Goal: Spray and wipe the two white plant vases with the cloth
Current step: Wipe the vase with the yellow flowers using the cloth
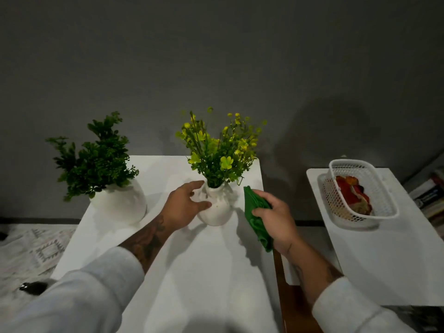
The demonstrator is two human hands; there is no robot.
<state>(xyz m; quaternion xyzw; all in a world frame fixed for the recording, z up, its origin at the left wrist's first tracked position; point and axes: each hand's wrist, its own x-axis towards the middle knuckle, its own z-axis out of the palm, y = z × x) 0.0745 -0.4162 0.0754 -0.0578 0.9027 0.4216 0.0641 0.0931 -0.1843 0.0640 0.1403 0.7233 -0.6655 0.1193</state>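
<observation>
The smaller white vase [217, 207], filled with yellow-green flowers [219, 147], is found directly between the two hands on the white table [206, 272]. It is met on one side by the left hand [183, 207], whose fingers are spread open and curved around the vase's neck and shoulder; the thumb and fingertips appear to touch the ceramic, though a firm grasp cannot be confirmed. Just beyond the vase's other side, the right hand [276, 219] is seen closed around a folded green cloth [255, 216], which is held upright with its upper corner near the vase but apart from it and its lower end hanging below the palm. A second, larger white vase [122, 204], rounder and filled with dark green foliage [96, 159], is placed well beyond the left hand, on the side away from the right hand, near the table's far corner. Two white vases are counted, and one cloth. No spray bottle can be made out. Well out past the right hand, on a separate white surface [394, 260], one white plastic basket [360, 193] is set, and something red and orange is held inside it. White sleeves are worn on both forearms.
</observation>
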